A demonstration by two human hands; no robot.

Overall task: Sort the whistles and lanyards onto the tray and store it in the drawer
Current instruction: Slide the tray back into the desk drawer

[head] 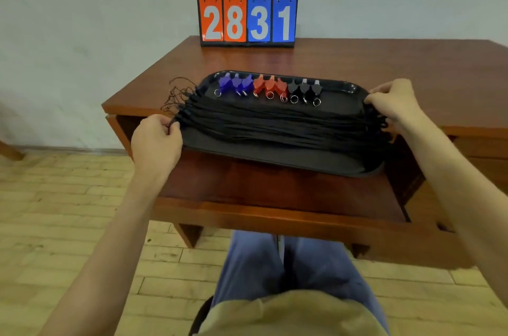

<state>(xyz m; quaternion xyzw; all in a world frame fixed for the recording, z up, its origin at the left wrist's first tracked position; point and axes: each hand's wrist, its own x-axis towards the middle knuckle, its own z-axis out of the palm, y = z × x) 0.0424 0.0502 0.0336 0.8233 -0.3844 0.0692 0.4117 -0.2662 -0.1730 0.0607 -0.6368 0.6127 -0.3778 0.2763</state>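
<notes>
A black tray point(275, 157) hangs partly over the open wooden drawer point(275, 198), its far end over the desk top. Along its far side lie three blue whistles point(236, 84), three red whistles point(270, 86) and three black whistles point(305, 89) in a row. A bundle of black lanyards point(275, 122) stretches across the tray's middle, thin cord ends spilling over the left edge. My left hand point(155, 142) grips the tray's left rim and my right hand point(393, 100) grips the right rim, both pinching lanyard ends too.
A flip scoreboard point(247, 21) reading 28 and 31 stands at the back of the wooden desk point(384, 66) against the wall. My legs in blue trousers point(288, 264) sit under the drawer. Pale wooden floor lies to the left.
</notes>
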